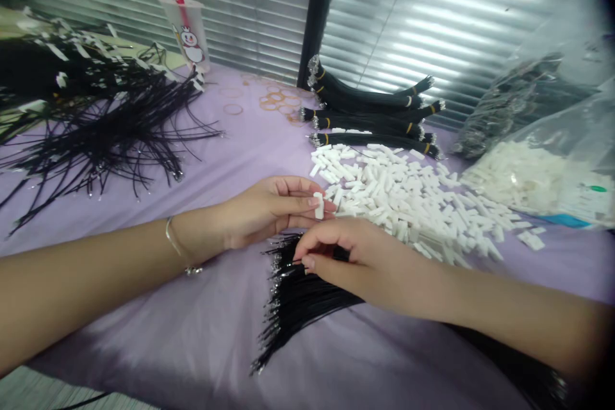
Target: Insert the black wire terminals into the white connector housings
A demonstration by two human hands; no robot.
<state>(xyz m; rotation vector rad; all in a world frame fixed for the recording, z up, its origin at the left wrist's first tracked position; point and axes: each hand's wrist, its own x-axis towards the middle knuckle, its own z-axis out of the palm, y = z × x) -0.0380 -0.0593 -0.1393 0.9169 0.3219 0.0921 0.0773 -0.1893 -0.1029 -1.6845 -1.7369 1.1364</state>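
My left hand pinches a small white plastic connector housing upright between thumb and fingertips. Just to the right and nearer to me, my right hand has thumb and forefinger closed on the end of a thin black wire. That hand hovers over a fanned bundle of black wires with shiny metal tips pointing left. Beyond both hands spreads a large heap of the same white housings on the purple cloth.
Tied bundles of black wire lie behind the heap. Clear plastic bags stand at right. A tangle of black wires with white ends covers the left side, near a cup with a red straw. Rubber bands lie behind.
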